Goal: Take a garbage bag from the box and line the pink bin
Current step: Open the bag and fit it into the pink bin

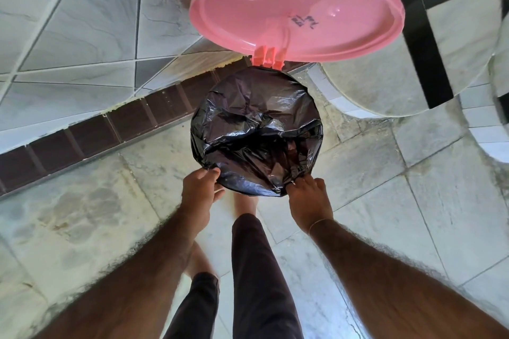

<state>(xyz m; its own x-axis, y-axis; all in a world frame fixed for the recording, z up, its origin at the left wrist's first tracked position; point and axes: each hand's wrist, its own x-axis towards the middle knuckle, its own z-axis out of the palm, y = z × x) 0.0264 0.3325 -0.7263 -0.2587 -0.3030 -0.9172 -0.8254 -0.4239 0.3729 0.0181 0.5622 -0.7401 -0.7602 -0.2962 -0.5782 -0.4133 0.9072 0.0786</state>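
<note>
A black garbage bag (256,129) is spread over the mouth of the pink bin, hiding the bin's rim and body. The bin's pink lid (297,11) stands open behind it, held by a pink hinge (267,56). My left hand (201,187) pinches the bag's edge at the near left of the rim. My right hand (308,197) pinches the bag's edge at the near right. The crumpled bag sags inward at the middle. The garbage bag box is out of view.
The bin stands on a pale stone-tile floor (385,201). A tiled wall with a dark brown skirting (91,135) runs behind on the left. A curved white and black tiled structure (407,69) rises at the right. My legs and bare feet (245,205) are just in front of the bin.
</note>
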